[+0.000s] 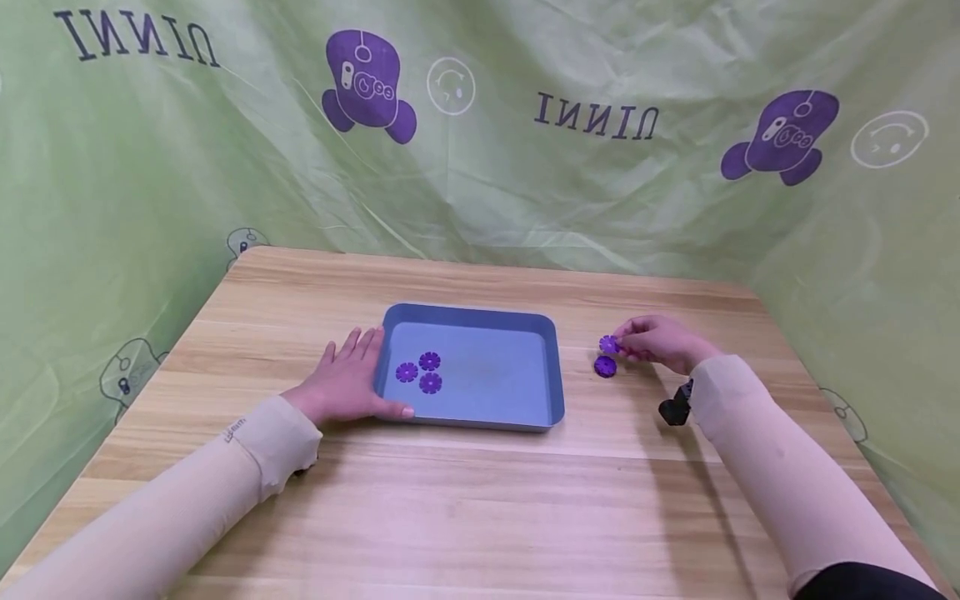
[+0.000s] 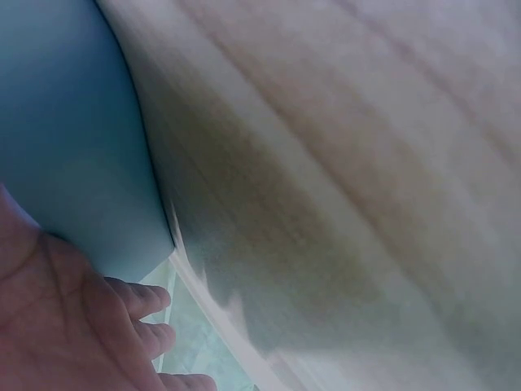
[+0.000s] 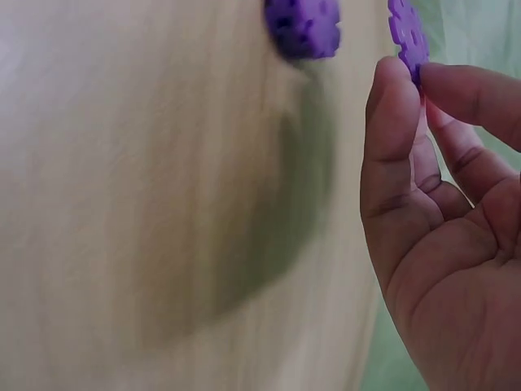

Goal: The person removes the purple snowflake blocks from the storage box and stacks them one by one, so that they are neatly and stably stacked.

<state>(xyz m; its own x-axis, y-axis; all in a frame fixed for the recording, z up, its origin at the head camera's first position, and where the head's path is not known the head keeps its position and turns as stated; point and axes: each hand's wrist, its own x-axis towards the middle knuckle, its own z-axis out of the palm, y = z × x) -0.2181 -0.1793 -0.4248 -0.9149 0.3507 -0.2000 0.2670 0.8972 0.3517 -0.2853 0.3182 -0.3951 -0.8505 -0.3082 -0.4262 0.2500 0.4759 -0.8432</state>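
Observation:
My right hand (image 1: 658, 342) pinches a purple snowflake-shaped plastic disc (image 1: 608, 343) between thumb and finger, to the right of the tray; the right wrist view shows the disc (image 3: 409, 34) held by its edge. Just below it on the table lies a small stack of similar purple discs (image 1: 605, 367), seen also as a stack (image 3: 303, 26) in the right wrist view. A blue-grey rectangular tray (image 1: 495, 371) stands mid-table with three purple discs (image 1: 430, 382) in its left part. My left hand (image 1: 348, 379) rests against the tray's left side, fingers extended and thumb along the near rim.
The wooden table (image 1: 480, 500) extends in front of and around the tray. Green printed cloth (image 1: 480, 192) hangs behind the table and along both sides. A small black device (image 1: 677, 406) sits at my right wrist.

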